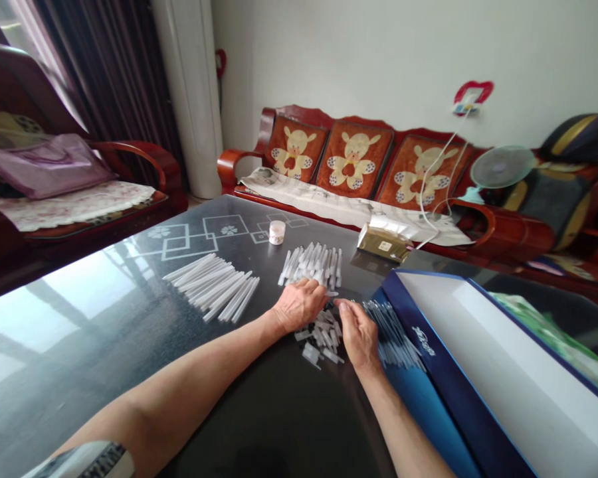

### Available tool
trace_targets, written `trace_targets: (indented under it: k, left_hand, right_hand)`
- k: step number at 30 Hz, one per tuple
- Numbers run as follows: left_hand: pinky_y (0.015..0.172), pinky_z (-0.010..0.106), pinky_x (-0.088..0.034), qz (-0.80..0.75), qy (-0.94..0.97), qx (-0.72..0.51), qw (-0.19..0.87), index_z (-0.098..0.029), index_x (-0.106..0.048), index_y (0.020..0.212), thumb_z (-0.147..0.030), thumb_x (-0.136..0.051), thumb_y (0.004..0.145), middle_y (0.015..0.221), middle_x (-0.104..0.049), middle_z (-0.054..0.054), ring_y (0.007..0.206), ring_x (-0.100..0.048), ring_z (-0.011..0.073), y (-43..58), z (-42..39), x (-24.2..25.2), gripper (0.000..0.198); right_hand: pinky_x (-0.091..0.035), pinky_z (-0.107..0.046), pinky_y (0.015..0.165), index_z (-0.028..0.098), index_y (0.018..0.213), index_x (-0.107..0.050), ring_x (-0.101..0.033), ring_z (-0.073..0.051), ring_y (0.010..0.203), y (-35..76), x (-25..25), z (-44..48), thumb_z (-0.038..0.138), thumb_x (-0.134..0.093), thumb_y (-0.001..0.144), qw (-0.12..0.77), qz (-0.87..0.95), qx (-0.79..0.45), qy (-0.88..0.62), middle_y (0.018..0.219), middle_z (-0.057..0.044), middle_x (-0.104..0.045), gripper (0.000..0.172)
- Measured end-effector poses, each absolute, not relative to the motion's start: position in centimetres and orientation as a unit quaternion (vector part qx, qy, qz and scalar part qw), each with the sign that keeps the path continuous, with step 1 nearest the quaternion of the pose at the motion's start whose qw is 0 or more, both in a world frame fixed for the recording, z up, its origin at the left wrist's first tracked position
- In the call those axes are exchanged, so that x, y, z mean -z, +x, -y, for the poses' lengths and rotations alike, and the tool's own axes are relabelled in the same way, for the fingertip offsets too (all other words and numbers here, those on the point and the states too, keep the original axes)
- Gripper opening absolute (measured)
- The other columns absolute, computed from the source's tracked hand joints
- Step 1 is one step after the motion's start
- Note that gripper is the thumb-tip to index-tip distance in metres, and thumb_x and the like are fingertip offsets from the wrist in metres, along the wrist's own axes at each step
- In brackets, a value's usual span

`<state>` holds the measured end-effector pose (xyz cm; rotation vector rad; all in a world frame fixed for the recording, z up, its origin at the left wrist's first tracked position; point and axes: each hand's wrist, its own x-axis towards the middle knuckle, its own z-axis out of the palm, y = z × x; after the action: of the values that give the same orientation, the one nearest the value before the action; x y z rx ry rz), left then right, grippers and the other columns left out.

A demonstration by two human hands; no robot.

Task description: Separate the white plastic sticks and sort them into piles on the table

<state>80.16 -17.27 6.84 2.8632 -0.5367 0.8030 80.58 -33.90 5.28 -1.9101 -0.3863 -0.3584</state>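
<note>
My left hand [301, 305] is closed, its fingers pinching a small translucent piece [332, 293] near the middle of the dark table. Close to its right, my right hand [359, 332] has its thumb and index finger together near that piece; what it holds is too small to name. Below and between the hands lie small clear plastic pieces [323, 335]. Beyond my left hand is a pile of short whitish tubes [311, 262]. Longer white tubes [216, 285] lie in a row to the left. Thin dark rods [393, 335] lie to the right of my right hand.
A blue box [458, 358] with a white inside stands at the right, green wrapping [553, 332] beyond it. Farther back on the table [129, 318] are a small white cup [276, 232] and a gold tissue pack [385, 240]. A wooden sofa [299, 113] stands behind.
</note>
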Motion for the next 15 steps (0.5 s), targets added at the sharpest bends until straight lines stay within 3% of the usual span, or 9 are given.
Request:
trace_targets:
  k: [15]
  left_hand:
    - [0.075, 0.027, -0.048, 0.196, 0.936, -0.278, 0.087, -0.017, -0.063, 0.099, -0.033, -0.037, 0.096, 0.088, -0.062, 0.006, 0.083, -0.059, 0.0164, 79.62, 16.73, -6.54, 0.031]
  right_hand:
    - [-0.045, -0.038, 0.090, 0.017, 0.099, -0.065, -0.062, -0.025, 0.098, 81.20, -4.91, 34.03, 0.042, -0.044, 0.084, 0.574, 0.144, 0.144, -0.793, 0.102, -0.010, -0.070, 0.036]
